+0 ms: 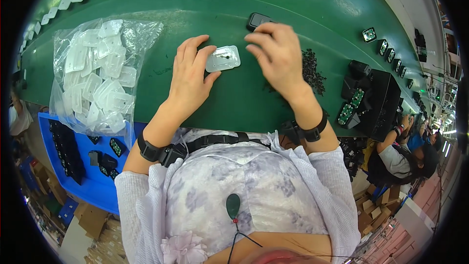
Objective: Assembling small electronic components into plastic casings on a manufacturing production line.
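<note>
Right of the clear bag (146,34) of pale plates, the left hand (189,73) pinches the left end of a pale, round-cornered plate (227,61) between thumb and forefinger, its other fingers loosely bent; the plate lies on the green table (234,102), a small black piece (226,57) near its middle. Green surface stretches from it to the table's front edge, and a short gap parts it from the right hand (276,51), fingers curled, grip uncertain, with a black heap (312,74) just beyond.

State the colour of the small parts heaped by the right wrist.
The parts are black, best seen in the head view.
</note>
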Available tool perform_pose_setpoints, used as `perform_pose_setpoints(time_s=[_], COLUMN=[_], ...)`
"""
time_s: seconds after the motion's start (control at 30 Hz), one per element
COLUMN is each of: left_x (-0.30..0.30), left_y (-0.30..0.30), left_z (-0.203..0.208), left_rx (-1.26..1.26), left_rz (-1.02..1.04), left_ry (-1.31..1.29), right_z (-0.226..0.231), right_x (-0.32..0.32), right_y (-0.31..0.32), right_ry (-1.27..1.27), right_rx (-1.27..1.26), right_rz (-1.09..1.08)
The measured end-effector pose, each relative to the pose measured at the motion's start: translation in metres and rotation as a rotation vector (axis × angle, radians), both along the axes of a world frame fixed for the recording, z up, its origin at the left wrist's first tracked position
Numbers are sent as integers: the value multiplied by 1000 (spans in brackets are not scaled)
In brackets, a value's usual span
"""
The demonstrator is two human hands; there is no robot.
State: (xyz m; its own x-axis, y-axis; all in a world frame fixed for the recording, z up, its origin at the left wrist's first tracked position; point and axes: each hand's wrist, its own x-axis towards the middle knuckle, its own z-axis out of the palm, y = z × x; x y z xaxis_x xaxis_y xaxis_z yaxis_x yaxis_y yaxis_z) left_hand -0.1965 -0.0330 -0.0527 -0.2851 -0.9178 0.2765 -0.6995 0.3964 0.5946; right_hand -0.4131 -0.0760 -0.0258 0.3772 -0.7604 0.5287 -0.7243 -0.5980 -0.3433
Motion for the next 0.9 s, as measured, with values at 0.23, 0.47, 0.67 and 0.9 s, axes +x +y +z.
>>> perform_pose_setpoints(time_s=[0.23,0.47,0.67,0.9], left_x=[-1,3,3,1], left_y=[1,0,0,3], left_z=[2,0,10,27], left_rx=[11,-17,12,552], left_rz=[-13,-39,100,36], left_ry=[8,56,271,656], right_z=[-12,-15,-11,13], right_x=[19,22,25,31], right_y=[10,3,4,19], right_ry=[134,271,232,93], right_rx=[5,44,-13,-124], right_rz=[168,258,307,322])
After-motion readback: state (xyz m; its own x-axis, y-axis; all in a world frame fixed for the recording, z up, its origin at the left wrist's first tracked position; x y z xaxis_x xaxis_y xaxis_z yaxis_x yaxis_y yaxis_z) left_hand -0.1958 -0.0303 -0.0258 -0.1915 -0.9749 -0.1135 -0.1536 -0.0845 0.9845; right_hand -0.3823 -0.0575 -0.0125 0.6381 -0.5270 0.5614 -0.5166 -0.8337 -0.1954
